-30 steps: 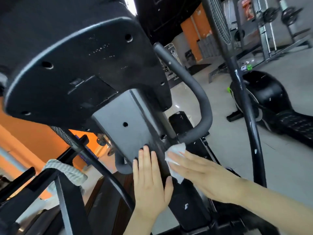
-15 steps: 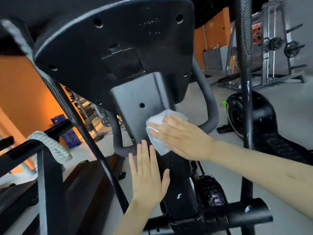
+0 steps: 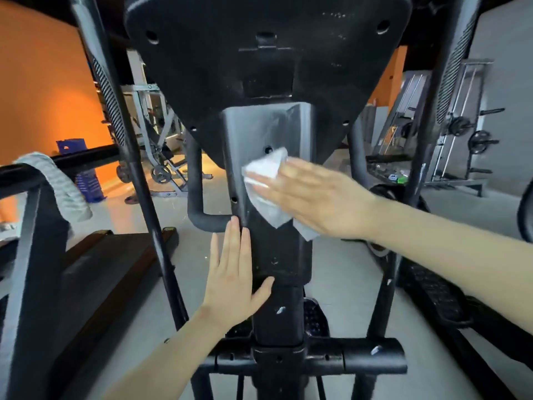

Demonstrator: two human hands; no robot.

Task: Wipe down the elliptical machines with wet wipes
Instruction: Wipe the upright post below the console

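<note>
The elliptical's column (image 3: 268,131) looks maybe half done now: left hand (image 3: 233,272) stays flat on its lower edge, and the right hand (image 3: 317,197), fingers straight, has slid the wipe (image 3: 265,180) up to mid-column.

Console (image 3: 259,53) sitting atop column (image 3: 259,131). R hand (image 3: 314,197) pressing wipe (image 3: 266,180) flat on column front, below console. L hand (image 3: 233,272) lying flat on column's left edge, lower down. Crossbar (image 3: 360,359) running beneath both. Towel (image 3: 54,183) hanging over rail (image 3: 20,174), far left. Weight rack (image 3: 467,140) standing behind, right.
</note>
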